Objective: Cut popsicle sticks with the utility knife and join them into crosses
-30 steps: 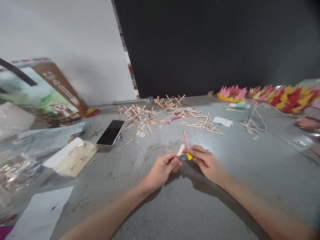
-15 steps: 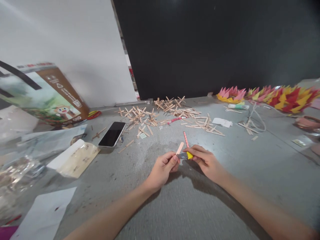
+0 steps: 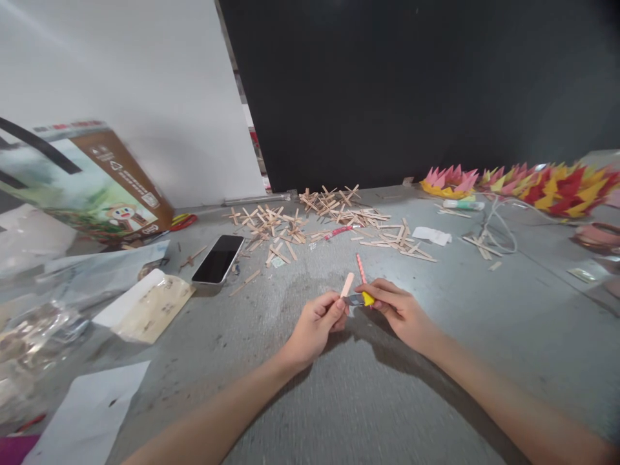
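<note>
Spread across a grey table [image 3: 310,400]: heaped wooden sticks [image 3: 327,203] toward the back; to their left, a dark-screened phone [image 3: 217,259], a printed bag [image 3: 101,181] and, nearer, a white sheet [image 3: 92,407]; to their right, a paper scrap [image 3: 432,236] and spiky coloured-paper shapes [image 3: 557,190].

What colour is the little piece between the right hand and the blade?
Yellow: the little piece beside the blade, seen best in the head view.

Right of the black, white-edged phone [image 3: 219,259], my stick [image 3: 347,285] showed pale tan, my cutter [image 3: 367,299] grey and yellow, the rod [image 3: 360,266] mottled pink.
</note>
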### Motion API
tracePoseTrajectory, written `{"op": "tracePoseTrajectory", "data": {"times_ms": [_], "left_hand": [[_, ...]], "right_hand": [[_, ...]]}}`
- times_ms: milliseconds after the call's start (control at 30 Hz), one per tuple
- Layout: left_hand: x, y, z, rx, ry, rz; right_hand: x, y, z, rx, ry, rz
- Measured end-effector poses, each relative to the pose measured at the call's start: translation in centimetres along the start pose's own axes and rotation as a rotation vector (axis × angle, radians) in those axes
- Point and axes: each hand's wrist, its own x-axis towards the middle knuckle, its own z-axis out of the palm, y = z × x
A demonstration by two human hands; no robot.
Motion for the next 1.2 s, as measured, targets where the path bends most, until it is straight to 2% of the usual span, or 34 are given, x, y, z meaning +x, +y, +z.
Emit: {"op": "tracePoseTrajectory", "data": {"times_ms": [200,400,600,800,1067,1200], "left_hand": [[0.2,-0.1,0.0,0.064,-0.034,0.0],[0.1,-0.2,0.0,-0.045,-0.025,-0.016],[0.2,-0.2,0.0,0.056,-0.041,0.012],[0.0,-0.6,0.1,-0.062,0.008,-0.004],[0.4,-1.0,-0.1,0.099,-0.003,0.026],[0.2,-1.0,0.1,0.125,0.055,-0.003]], "right_hand": [[-0.1,0.1,0.1,-0.028,0.006,-0.037],[0.0,0.2,0.0,-0.022,0.021,-0.025],[-0.1,-0.1,0.1,-0.024,0.021,-0.039],[-0.1,0.3,0.2,-0.011,0.011,-0.008],[-0.2,0.2,0.4,-0.056,0.017,-0.018],[-0.4,0.5,0.7,-0.118,0.063,-0.003]]}}
